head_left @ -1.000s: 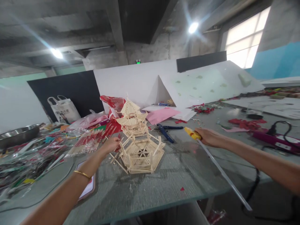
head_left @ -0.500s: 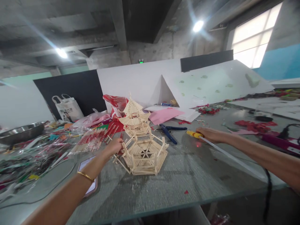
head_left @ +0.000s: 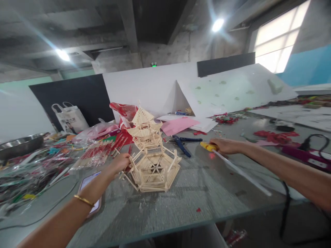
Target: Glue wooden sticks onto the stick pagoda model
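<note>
A pagoda model (head_left: 155, 168) of pale wooden sticks stands on the grey table, with a railed hexagonal tier at the front and pointed roofs behind. At its left side is my left hand (head_left: 121, 163), fingers closed. What they pinch is hidden, though a red tip shows just above them and loose sticks (head_left: 129, 181) lie beneath. Over the table to the right, my right hand (head_left: 223, 146) is wrapped round a yellow glue gun (head_left: 207, 147), its front pointing left toward the pliers. A long translucent glue stick (head_left: 245, 174) trails from it toward the table's front edge.
Blue-handled pliers (head_left: 183, 146) lie between the model and the glue gun. A phone (head_left: 97, 206) rests under my left forearm. Wrapped stick bundles (head_left: 94, 153) and plastic clutter fill the left. Pink paper (head_left: 178, 125) is behind; a purple power strip (head_left: 305, 155) is at right.
The view has shifted slightly, moving everything a little left in the picture. The glue stick's rear end has swung left and looks less blurred. Both hands keep nearly the same places.
</note>
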Demonstrator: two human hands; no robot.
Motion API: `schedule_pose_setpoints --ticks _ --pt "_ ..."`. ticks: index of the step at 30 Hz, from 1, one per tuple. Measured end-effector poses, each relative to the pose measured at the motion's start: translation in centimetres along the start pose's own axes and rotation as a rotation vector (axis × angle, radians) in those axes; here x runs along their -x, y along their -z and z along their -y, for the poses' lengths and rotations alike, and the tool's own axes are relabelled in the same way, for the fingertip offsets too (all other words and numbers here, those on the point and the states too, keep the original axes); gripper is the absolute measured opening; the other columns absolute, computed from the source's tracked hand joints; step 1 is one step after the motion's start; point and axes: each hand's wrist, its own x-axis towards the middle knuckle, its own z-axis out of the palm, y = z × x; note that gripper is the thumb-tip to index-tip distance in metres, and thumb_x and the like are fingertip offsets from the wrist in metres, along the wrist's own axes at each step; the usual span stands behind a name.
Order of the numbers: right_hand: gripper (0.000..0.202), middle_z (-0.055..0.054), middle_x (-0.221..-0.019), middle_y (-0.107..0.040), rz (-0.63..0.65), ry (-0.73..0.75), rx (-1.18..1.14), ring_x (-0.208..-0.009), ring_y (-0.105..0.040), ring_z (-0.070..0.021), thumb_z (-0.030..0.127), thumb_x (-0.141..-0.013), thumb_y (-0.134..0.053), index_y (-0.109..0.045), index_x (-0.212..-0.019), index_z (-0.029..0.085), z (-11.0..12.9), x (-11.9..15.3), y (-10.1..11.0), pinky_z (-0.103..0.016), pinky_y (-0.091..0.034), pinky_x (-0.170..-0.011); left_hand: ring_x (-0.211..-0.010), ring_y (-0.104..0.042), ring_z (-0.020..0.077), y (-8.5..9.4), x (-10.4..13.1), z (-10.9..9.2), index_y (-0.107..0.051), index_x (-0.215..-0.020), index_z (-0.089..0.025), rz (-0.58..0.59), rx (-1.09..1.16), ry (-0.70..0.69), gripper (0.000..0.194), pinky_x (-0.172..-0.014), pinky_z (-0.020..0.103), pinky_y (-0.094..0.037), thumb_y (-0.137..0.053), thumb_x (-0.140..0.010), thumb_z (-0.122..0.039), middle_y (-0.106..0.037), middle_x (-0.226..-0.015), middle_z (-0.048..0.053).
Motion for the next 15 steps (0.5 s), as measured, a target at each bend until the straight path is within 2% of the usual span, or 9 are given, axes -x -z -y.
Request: schedule_pose_setpoints --ticks 5,9,12,14,15 --pt "0.028 -0.009 -0.085 -0.06 0.001 -0.01 -0.019 -0.071 -0.051 -0.0181 0.022 -0.063 -0.055 -0.056 -0.09 0.013 0.1 1.4 0.1 -0.026 -0.033 -0.06 -0.043 -0.05 0.0095 0.1 -0.7 0.6 -0.048 -0.062 -0.016 0.041 0.024 0.014 0.008 -0.044 0.02 -0.04 -0.047 -0.054 -0.017 -0.054 -0.05 -0.002" --pt "0.027 -0.008 -0.081 -0.06 0.0 -0.042 -0.038 -0.07 -0.052 -0.0192 0.02 -0.058 -0.06 -0.058 -0.083 0.012 1.4 2.1 1.5 -0.027 -0.035 -0.062 -0.043 -0.05 0.0101 0.1 -0.7 0.9 -0.049 -0.065 -0.016 0.05 0.025 0.021 0.014 -0.043 0.02 -0.038 -0.048 -0.051 -0.018 -0.056 -0.051 -0.002" --pt "0.023 -0.012 -0.086 -0.06 -0.067 -0.066 -0.065 -0.08 -0.053 -0.0231 0.022 -0.06 -0.06 -0.057 -0.08 0.011 3.7 2.6 2.7 -0.029 -0.037 -0.067 -0.043 -0.05 0.0099 0.0 -0.7 0.9 -0.05 -0.066 -0.016 0.042 0.031 0.027 0.014 -0.044 0.02 -0.039 -0.047 -0.053 -0.019 -0.056 -0.052 -0.002" --pt "0.02 -0.013 -0.09 -0.06 -0.11 -0.065 -0.114 -0.086 -0.053 -0.0234 0.025 -0.068 -0.055 -0.056 -0.082 0.012 6.3 2.8 2.9 -0.029 -0.038 -0.07 -0.045 -0.052 0.0103 0.0 -0.7 0.9 -0.049 -0.066 -0.016 0.027 0.043 0.034 0.014 -0.046 0.02 -0.041 -0.046 -0.053 -0.019 -0.055 -0.052 -0.002" --pt "0.02 -0.012 -0.085 -0.061 -0.102 -0.067 -0.15 -0.082 -0.055 -0.0215 0.028 -0.072 -0.051 -0.056 -0.083 0.012 7.8 2.9 2.7 -0.028 -0.04 -0.067 -0.047 -0.053 0.0106 0.0 -0.7 0.9 -0.048 -0.065 -0.017 0.016 0.048 0.038 0.014 -0.047 0.021 -0.042 -0.046 -0.052 -0.019 -0.055 -0.052 -0.003"
